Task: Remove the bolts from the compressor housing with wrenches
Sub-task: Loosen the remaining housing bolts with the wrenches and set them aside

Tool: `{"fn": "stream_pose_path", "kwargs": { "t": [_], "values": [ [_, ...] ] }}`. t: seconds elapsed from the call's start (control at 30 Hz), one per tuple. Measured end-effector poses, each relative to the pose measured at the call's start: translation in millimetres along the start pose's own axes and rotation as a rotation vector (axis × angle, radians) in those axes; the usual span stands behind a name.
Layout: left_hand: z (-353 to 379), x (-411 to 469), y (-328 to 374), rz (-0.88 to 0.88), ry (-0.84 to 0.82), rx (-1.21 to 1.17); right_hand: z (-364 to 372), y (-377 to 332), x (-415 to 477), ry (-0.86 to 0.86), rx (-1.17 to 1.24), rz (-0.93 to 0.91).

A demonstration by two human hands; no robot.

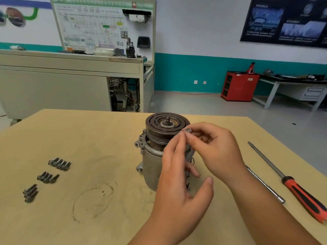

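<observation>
Housing (151, 167) upright, grey, slotted pulley (158, 125) atop, my right hand (218, 149) fingers pinching long bolt (189, 153), left hand (178, 184) fingers straight, touching it.

No print is reading clearly: the white diagram board (102, 25) behind the bench and the dark poster (286, 22) on the wall are showing rows of lettering, and the red cabinet (238, 85) is carrying a pale label, all too blurred to make out.

A red cabinet (238, 86) stands beside a grey workbench (272, 93), under a dark poster (286, 22).
</observation>
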State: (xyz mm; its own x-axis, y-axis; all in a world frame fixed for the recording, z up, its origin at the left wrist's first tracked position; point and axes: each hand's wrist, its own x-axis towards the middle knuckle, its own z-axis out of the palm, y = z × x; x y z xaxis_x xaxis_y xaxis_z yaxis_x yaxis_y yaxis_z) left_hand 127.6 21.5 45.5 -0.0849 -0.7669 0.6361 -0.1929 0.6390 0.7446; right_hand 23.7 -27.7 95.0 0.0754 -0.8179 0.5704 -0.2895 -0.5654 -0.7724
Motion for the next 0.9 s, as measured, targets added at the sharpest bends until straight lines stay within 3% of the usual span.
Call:
{"fn": "stream_pose_path", "kwargs": {
  "t": [0.23,0.33,0.37,0.4,0.47,0.5,0.6,0.73,0.9],
  "values": [
    [-52.2,-43.9,-19.5,0.060,0.126,0.059,56.7,-11.8,-45.6,-0.149,0.142,0.037],
    [-49.2,-52.8,-46.5,-0.066,0.230,0.135,103.3,-6.4,-60.2,-0.447,0.222,0.141],
    [-58.8,-60.5,-54.6,-0.153,0.348,0.169,121.7,-3.7,-61.2,-0.538,0.230,0.160],
    [-74.2,-69.7,-59.9,-0.226,0.407,0.208,141.6,1.0,-59.9,-0.586,0.204,0.155],
    [-119.6,-93.0,-61.4,-0.230,0.337,0.301,185.1,13.0,-51.1,-0.566,0.105,0.125],
    [-149.2,-103.7,-64.2,-0.277,0.379,0.351,207.6,18.5,-45.8,-0.550,0.045,0.112],
    [-208.4,-127.4,-82.5,-0.483,0.394,0.381,270.2,27.4,-33.2,-0.629,-0.120,0.076],
    [-237.7,-117.1,-91.4,-0.581,0.384,0.447,319.6,35.5,-20.4,-0.711,-0.321,0.060],
    [-249.5,-116.7,-91.5,-0.631,0.379,0.448,338.0,33.6,-21.0,-0.778,-0.369,0.066]
  ]
}}
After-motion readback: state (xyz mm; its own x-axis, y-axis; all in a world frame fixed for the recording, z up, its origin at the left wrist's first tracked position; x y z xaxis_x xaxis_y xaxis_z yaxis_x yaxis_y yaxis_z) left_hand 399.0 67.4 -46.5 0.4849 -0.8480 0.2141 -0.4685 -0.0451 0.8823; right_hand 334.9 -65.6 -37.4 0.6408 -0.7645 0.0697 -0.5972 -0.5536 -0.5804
